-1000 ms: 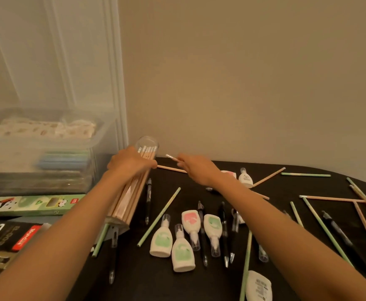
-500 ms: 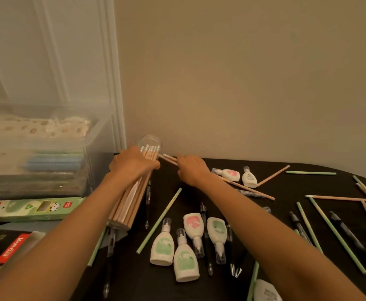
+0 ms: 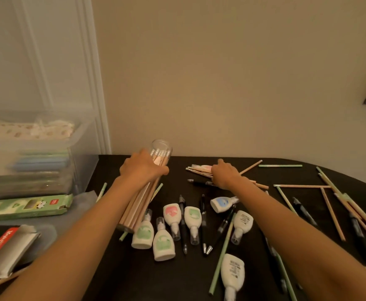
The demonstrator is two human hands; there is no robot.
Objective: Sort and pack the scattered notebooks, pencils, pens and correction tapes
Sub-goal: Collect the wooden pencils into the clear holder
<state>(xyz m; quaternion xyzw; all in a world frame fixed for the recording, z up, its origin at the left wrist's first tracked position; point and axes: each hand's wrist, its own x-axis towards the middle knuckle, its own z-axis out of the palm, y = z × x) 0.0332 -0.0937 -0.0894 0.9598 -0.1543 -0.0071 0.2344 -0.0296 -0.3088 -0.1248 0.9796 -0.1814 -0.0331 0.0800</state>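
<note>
My left hand [image 3: 142, 169] grips a clear plastic tube [image 3: 141, 198] full of tan pencils, tilted with its open mouth up toward the wall. My right hand [image 3: 225, 175] rests palm down at the back of the black table [image 3: 116, 268], fingers closed over a few tan pencils [image 3: 198, 170] whose ends stick out to the left. Several white correction tapes [image 3: 173, 216] with green, pink and blue labels lie in front, mixed with black pens [image 3: 183, 224]. Green and tan pencils [image 3: 332, 213] are scattered to the right.
A clear storage bin [image 3: 25, 157] holding notebooks stands at the left against the wall. In front of it lie a green pencil box [image 3: 25, 206] and a dark box with a red label [image 3: 1, 242]. The wall runs along the table's far edge.
My right hand has moved right, away from the tube's mouth, and now lies over pencils at the back of the table. My left hand still holds the tube.
</note>
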